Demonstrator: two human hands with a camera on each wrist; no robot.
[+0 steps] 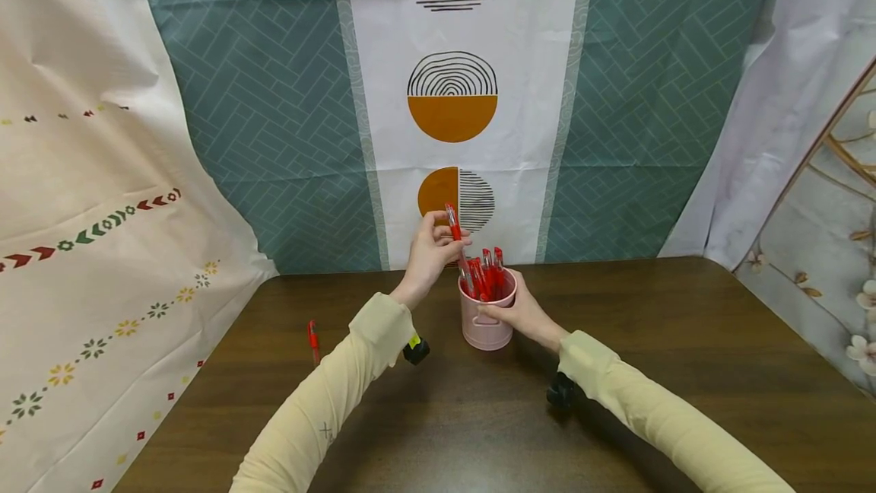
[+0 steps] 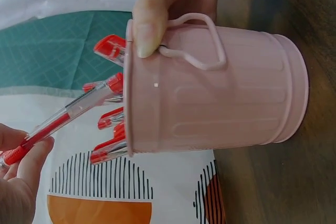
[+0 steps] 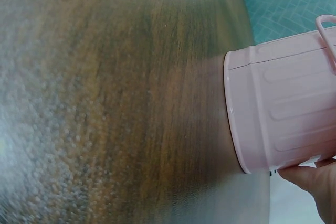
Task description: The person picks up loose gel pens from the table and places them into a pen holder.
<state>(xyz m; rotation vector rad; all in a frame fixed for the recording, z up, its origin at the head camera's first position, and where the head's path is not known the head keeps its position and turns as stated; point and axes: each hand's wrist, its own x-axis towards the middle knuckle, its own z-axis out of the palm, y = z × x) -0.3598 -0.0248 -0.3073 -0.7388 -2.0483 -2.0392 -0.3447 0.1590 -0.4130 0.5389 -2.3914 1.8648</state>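
Observation:
My left hand (image 1: 431,251) pinches a red pen (image 2: 55,123) with a clear barrel between thumb and fingers. The pen slants down, its lower end at the mouth of a pink bucket-shaped holder (image 1: 487,332). Several red pens (image 1: 498,259) with clear caps stand inside the holder, tops above the rim. On the right side, my right hand (image 1: 523,314) grips the holder, its thumb over the rim near the wire handle (image 2: 210,40). In the right wrist view the holder's lower part shows, with part of the hand (image 3: 315,179) below it.
Another red pen (image 1: 312,337) lies on the dark wooden table (image 1: 465,432) at the left, partly hidden by the left sleeve (image 1: 308,402). A patterned cloth (image 1: 452,97) hangs behind the table's far edge. Black wrist cameras (image 1: 416,351) sit beneath the forearms.

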